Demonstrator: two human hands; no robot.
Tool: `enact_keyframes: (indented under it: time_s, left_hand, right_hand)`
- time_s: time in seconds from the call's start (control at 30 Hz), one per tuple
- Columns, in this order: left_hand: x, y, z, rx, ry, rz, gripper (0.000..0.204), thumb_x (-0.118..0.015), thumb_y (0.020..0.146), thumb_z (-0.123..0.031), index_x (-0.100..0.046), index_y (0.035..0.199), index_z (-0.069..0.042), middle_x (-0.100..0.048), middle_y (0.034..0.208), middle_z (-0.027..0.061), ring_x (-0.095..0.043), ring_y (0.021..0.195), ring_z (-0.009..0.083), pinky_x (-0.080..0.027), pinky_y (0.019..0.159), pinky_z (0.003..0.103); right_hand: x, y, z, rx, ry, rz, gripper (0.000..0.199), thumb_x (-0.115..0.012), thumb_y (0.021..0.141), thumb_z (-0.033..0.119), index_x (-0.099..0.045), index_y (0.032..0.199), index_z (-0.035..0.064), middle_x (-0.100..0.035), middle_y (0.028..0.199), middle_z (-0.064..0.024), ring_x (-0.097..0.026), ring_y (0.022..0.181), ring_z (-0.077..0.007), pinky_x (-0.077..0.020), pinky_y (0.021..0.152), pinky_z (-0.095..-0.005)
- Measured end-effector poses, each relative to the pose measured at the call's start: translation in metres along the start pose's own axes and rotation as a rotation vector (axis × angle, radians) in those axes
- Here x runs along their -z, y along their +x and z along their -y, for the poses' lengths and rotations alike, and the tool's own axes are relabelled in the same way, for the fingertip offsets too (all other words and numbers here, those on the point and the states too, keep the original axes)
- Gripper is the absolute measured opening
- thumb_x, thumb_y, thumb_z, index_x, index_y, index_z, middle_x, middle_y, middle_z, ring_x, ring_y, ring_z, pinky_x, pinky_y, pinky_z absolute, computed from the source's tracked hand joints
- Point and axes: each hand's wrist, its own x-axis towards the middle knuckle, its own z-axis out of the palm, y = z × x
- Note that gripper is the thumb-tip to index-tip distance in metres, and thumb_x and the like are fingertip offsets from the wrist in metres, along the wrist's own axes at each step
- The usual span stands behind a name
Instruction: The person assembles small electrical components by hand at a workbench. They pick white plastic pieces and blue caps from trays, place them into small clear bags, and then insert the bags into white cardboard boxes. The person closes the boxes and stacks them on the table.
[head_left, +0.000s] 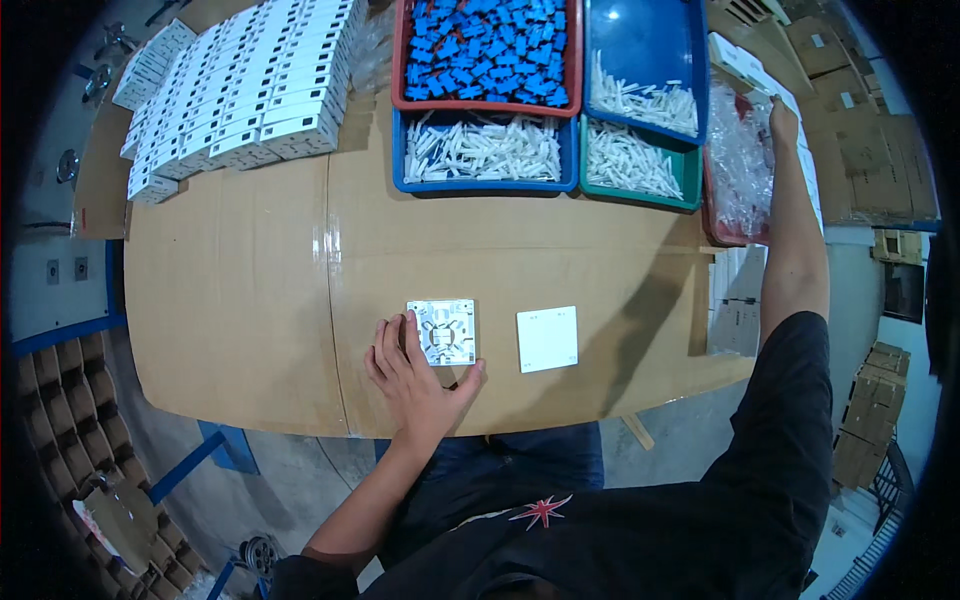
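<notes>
A white square plastic housing (443, 333), with its ribbed inner side up, lies on the cardboard-covered table in front of me. My left hand (412, 375) grips it, with the fingers along its left edge and the thumb at its lower right corner. To its right lies a flat, plain white square cover (548, 339), touched by neither hand. My right arm is stretched out to the far right, where my right hand (784, 122) is at a row of white boxes (804, 165), beside a red tray (722, 228) of clear plastic bags. Its fingertips are too small and partly hidden to read.
At the back stand a red tray (397, 60) of blue parts, a blue tray (397, 150) and a green tray (640, 199) of white sticks, and another blue tray (640, 35). Stacked white boxes (250, 100) fill the far left. More white boxes (735, 310) stand at right.
</notes>
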Motion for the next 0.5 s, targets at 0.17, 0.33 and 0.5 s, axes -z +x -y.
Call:
enact_keyframes:
  time_s: [0.17,0.33,0.5]
  left_hand:
    - [0.005,-0.005,-0.004,-0.006,-0.007,-0.046,0.118,-0.087,0.072,-0.054,-0.029,0.160,0.002,-0.037,0.153,0.0242,-0.032,0.147,0.0415,-0.023,0.117,0.061]
    - [0.000,-0.013,0.003,-0.035,-0.109,-0.162,0.119,-0.088,0.073,-0.052,-0.027,0.161,0.000,-0.036,0.154,0.0240,-0.034,0.145,0.0414,-0.024,0.118,0.058]
    - [0.003,-0.020,0.003,-0.079,-0.289,-0.330,0.093,-0.085,0.081,-0.037,-0.040,0.153,0.001,-0.041,0.149,0.0237,-0.037,0.143,0.0415,-0.027,0.118,0.056]
  right_hand:
    - [0.055,-0.036,0.034,-0.010,0.341,-0.057,0.047,-0.053,0.107,0.039,-0.080,0.119,0.0028,-0.077,0.119,-0.0168,-0.069,0.115,-0.0238,-0.0481,0.100,-0.0354]
    - [0.121,-0.107,0.100,-0.123,0.815,0.152,0.045,-0.050,0.110,0.038,-0.074,0.125,0.0023,-0.075,0.126,-0.0089,-0.067,0.120,-0.0212,-0.0475,0.104,-0.0391]
    - [0.174,-0.226,0.146,0.143,0.664,0.333,0.031,-0.055,0.105,0.022,-0.075,0.121,0.0044,-0.076,0.119,-0.0069,-0.069,0.108,-0.0176,-0.0542,0.091,-0.0305]
